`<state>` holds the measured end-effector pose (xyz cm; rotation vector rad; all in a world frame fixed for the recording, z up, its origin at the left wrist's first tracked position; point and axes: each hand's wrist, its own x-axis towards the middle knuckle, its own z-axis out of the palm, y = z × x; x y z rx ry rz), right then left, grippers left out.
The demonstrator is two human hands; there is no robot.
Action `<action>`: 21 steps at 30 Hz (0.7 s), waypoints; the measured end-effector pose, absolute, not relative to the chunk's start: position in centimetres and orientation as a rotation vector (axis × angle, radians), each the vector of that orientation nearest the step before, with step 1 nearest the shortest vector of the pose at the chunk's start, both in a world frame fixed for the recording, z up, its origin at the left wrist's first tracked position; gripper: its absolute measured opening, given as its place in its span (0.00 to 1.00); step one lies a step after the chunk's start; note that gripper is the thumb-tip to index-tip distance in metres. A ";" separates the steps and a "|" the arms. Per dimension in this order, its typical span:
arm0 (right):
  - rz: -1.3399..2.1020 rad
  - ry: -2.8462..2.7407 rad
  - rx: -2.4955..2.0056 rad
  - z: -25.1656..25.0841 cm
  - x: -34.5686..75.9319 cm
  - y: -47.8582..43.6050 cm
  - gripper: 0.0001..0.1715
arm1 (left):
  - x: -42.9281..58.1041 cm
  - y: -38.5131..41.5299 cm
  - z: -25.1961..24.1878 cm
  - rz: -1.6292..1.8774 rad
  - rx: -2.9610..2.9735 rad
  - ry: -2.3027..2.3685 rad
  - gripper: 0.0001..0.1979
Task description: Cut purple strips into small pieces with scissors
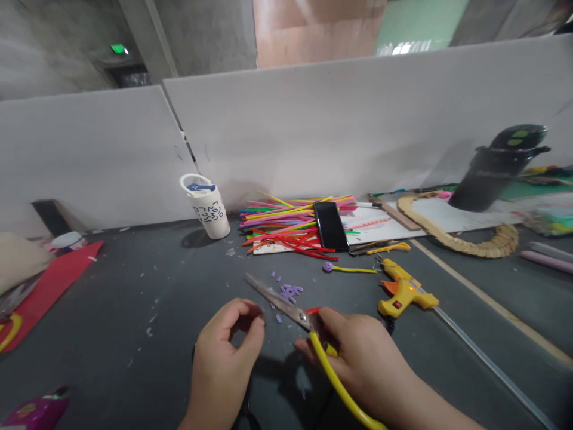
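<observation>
My right hand (358,346) is closed around a pair of scissors (286,309), its metal blades slightly apart and pointing up and to the left. Red and yellow show at the handle, and a long yellow curved part runs down toward the bottom edge. To the left, my left hand (228,352) has thumb and forefinger pinched together; anything between them is too small or hidden to name. Small cut purple pieces (290,291) lie on the dark table under and beside the blades. Just beyond, a yellow stem with a purple bobbled head (328,267) lies flat.
A yellow glue gun (405,289) with a long clear glue stick lies at right. Behind are colourful pipe cleaners (282,221), a black phone (330,226) and a white cup (212,212). Red sheet (56,292) lies left; a black bin-like container (495,170) stands far right.
</observation>
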<state>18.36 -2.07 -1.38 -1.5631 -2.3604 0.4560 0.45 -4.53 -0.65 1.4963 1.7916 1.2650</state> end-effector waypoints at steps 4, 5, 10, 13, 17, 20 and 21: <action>0.863 -2.050 -1.427 -1.3 18.2 -1.7 0.11 | 1.1 -4.4 -0.8 1.216 1.045 1.432 0.04; 0.956 -1.983 -1.376 -1.2 18.1 -1.7 0.09 | 1.4 -4.4 -0.9 1.188 0.986 1.354 0.04; 1.208 -1.805 -1.254 -0.7 18.0 -1.6 0.05 | 2.5 -4.7 -1.6 1.041 1.046 1.324 0.05; 1.163 -1.838 -1.265 -1.0 17.9 -1.9 0.08 | 2.9 -4.9 -2.0 1.030 1.347 1.487 0.03; 1.064 -1.908 -1.312 -1.8 17.7 -2.3 0.07 | 3.1 -5.3 -2.2 1.018 1.676 1.591 0.05; 1.017 -1.936 -1.238 -2.2 17.7 -2.4 0.05 | 3.2 -5.4 -2.2 1.035 1.748 1.598 0.05; 0.991 -1.926 -1.227 -2.2 17.8 -2.4 0.05 | 3.2 -5.3 -2.1 1.045 1.722 1.598 0.05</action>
